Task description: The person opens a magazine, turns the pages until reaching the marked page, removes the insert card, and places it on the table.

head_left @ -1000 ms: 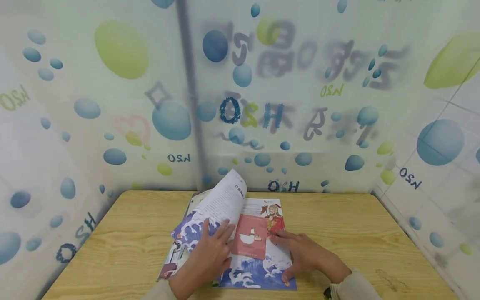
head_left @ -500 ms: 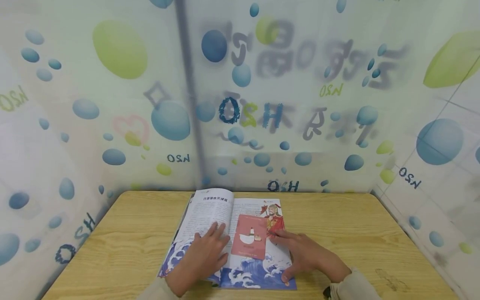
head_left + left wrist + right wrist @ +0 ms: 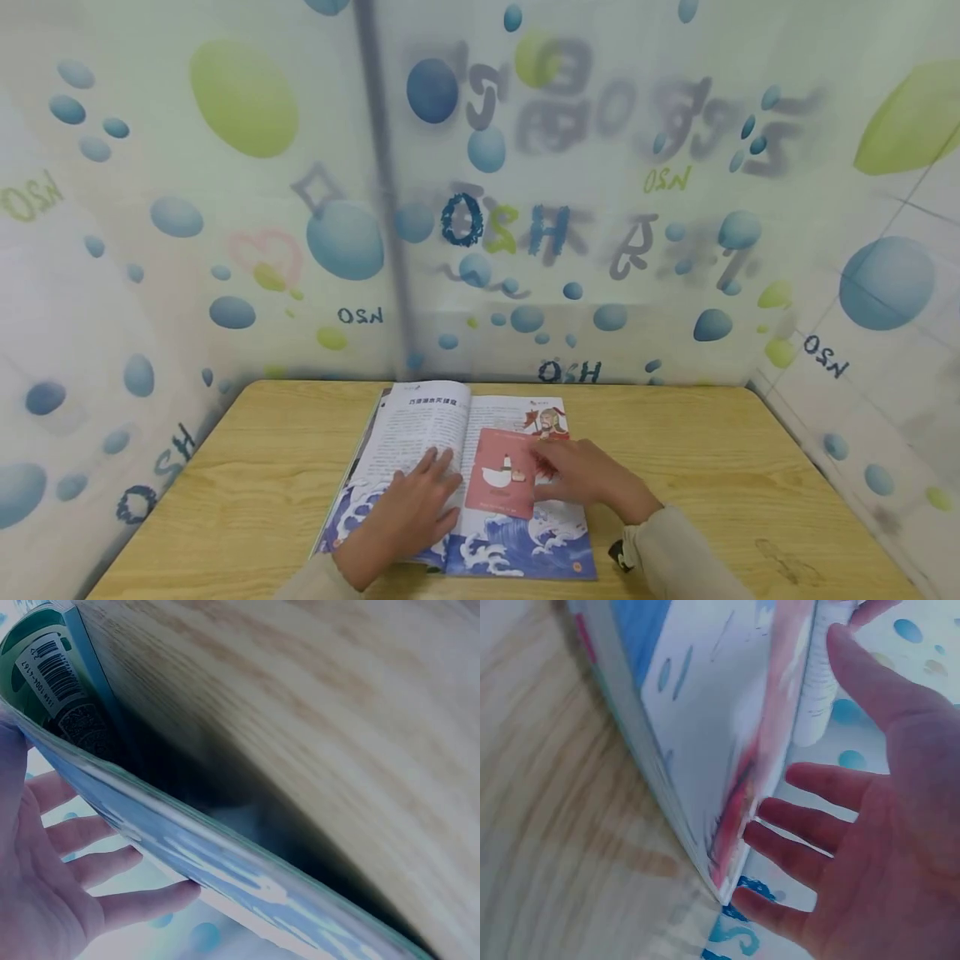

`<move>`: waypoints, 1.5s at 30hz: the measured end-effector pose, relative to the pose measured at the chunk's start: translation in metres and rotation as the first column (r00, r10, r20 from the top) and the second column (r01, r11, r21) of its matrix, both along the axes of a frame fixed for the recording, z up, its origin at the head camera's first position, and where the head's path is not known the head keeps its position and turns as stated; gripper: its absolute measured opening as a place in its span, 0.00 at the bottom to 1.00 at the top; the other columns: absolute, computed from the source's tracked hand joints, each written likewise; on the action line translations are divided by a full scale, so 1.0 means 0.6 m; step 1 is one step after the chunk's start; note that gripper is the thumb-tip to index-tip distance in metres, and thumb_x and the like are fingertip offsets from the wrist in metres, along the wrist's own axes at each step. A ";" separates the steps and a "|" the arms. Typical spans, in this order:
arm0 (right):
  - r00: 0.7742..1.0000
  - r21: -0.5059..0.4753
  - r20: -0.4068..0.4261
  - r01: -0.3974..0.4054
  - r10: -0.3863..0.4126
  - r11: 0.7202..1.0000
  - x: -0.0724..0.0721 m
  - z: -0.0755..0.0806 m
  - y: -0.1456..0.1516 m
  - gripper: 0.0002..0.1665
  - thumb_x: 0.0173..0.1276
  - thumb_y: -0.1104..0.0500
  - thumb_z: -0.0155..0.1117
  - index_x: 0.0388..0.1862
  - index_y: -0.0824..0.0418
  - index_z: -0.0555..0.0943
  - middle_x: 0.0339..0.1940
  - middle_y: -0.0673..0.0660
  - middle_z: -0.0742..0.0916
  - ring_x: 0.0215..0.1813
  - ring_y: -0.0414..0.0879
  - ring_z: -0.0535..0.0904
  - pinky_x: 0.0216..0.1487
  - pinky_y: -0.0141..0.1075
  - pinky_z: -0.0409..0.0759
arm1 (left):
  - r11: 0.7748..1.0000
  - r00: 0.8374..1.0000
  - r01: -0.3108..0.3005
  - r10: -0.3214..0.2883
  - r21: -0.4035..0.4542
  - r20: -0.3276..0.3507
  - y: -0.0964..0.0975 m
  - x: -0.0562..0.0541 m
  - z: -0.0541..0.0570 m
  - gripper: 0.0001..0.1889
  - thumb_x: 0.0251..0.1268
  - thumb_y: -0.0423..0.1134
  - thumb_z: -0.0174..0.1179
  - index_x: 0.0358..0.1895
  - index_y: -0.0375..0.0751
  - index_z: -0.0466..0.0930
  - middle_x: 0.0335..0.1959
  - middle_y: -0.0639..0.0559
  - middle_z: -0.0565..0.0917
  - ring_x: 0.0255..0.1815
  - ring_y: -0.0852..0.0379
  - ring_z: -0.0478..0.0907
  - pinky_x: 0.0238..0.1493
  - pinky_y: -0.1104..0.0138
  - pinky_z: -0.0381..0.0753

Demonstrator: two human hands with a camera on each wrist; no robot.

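Note:
An open magazine (image 3: 517,542) with printed text, blue waves and a red-robed figure lies on the table. On its right page sits a pink card (image 3: 489,492) with a white drawing. My left hand (image 3: 408,508) rests on the left page, fingers spread and pointing up the page; in the left wrist view the same hand (image 3: 45,892) has straight fingers along the magazine (image 3: 187,840). My right hand (image 3: 588,475) has its fingertips at the card's right edge. The right wrist view shows that hand (image 3: 877,832) with extended fingers beside the magazine (image 3: 697,697).
The wooden table (image 3: 697,450) carries the magazine near its front middle. Behind and on both sides hangs a pale curtain (image 3: 480,333) printed with blue and green drops. A barcode (image 3: 56,671) shows inside the curled cover in the left wrist view.
The left page, lifted and curled a second ago, has come down to the left and lies flat under my left hand. My right hand has moved from the right page's edge to the card.

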State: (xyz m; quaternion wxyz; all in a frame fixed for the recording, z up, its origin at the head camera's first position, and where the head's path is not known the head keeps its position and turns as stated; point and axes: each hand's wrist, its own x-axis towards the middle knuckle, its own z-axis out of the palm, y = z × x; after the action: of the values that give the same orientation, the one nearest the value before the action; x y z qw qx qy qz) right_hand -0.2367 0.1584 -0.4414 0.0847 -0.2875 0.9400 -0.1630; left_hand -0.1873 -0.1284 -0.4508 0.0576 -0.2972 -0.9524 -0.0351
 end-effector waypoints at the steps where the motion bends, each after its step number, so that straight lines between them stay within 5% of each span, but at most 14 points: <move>1: 1.000 -0.005 -0.015 0.010 -0.011 1.000 -0.006 -0.004 -0.005 0.40 0.61 0.37 0.70 0.66 0.59 0.75 0.56 0.55 0.83 0.54 0.51 0.79 0.55 0.51 0.77 | 1.000 1.000 0.003 -0.003 0.005 0.002 0.000 0.000 -0.001 0.21 0.66 0.50 0.60 0.57 0.43 0.81 0.68 0.39 0.72 0.68 0.35 0.69 0.44 0.35 0.79; 7: 0.994 -0.001 -0.011 0.108 -0.108 0.994 -0.027 -0.023 -0.029 0.52 0.53 0.32 0.73 0.71 0.57 0.73 0.68 0.58 0.77 0.69 0.57 0.70 0.68 0.58 0.68 | 0.999 1.000 0.019 -0.019 0.031 0.008 0.000 -0.003 -0.007 0.21 0.67 0.49 0.60 0.58 0.43 0.81 0.68 0.39 0.73 0.67 0.35 0.70 0.43 0.35 0.79; 18: 0.996 0.030 -0.038 0.087 -0.085 0.996 -0.034 -0.026 -0.045 0.49 0.49 0.38 0.79 0.67 0.58 0.77 0.63 0.60 0.78 0.65 0.56 0.70 0.68 0.55 0.67 | 0.999 0.999 0.008 -0.009 0.035 0.046 0.000 -0.006 -0.011 0.22 0.68 0.49 0.59 0.59 0.43 0.80 0.69 0.39 0.72 0.68 0.34 0.69 0.44 0.34 0.79; 30: 0.991 -0.052 0.036 0.133 -0.131 0.990 -0.039 -0.020 -0.042 0.58 0.44 0.36 0.81 0.71 0.58 0.72 0.68 0.61 0.72 0.65 0.56 0.69 0.67 0.54 0.71 | 1.000 0.997 -0.010 0.009 0.018 0.083 0.000 -0.005 -0.007 0.23 0.68 0.51 0.59 0.60 0.44 0.80 0.70 0.39 0.71 0.69 0.34 0.68 0.45 0.34 0.78; 37: 0.987 -0.117 0.064 0.152 -0.145 0.981 -0.039 -0.019 -0.037 0.53 0.43 0.40 0.84 0.68 0.56 0.75 0.69 0.58 0.75 0.71 0.58 0.66 0.68 0.56 0.68 | 0.999 0.993 -0.014 0.009 0.041 0.114 -0.002 -0.003 -0.005 0.23 0.68 0.51 0.59 0.61 0.43 0.79 0.71 0.38 0.70 0.69 0.33 0.67 0.46 0.33 0.77; 45: 0.997 -0.262 0.049 0.077 -0.066 0.962 -0.043 -0.025 -0.018 0.42 0.49 0.48 0.82 0.64 0.57 0.78 0.60 0.55 0.79 0.56 0.49 0.74 0.58 0.48 0.78 | 0.998 0.996 -0.007 0.000 0.066 0.091 -0.004 -0.004 -0.008 0.23 0.67 0.50 0.59 0.60 0.42 0.80 0.70 0.38 0.71 0.69 0.33 0.68 0.45 0.33 0.78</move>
State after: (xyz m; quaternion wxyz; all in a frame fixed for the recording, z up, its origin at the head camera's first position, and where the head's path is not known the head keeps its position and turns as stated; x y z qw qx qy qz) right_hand -0.2626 0.1479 -0.4564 0.0584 -0.2589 0.9179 -0.2951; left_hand -0.1900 -0.1308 -0.4556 0.0240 -0.2915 -0.9529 -0.0801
